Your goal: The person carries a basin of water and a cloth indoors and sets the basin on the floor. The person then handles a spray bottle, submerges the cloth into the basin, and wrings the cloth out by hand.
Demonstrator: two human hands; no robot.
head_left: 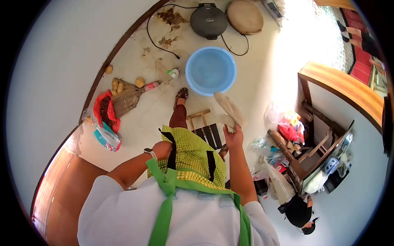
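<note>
My right hand is closed around one end of a greyish-beige cloth, whose far end reaches up near the rim of a blue basin. The basin stands on the floor and looks to hold water. My left hand lies on the yellow-green checked apron at my lap, below a black strip; its fingers are mostly hidden. A wooden slatted stool is just right of the apron.
A white bottle stands left of the basin. Beyond are a black electric pan with a cord and a round tan lid. A broom, potatoes and a red bag lie left. Two people are at the right.
</note>
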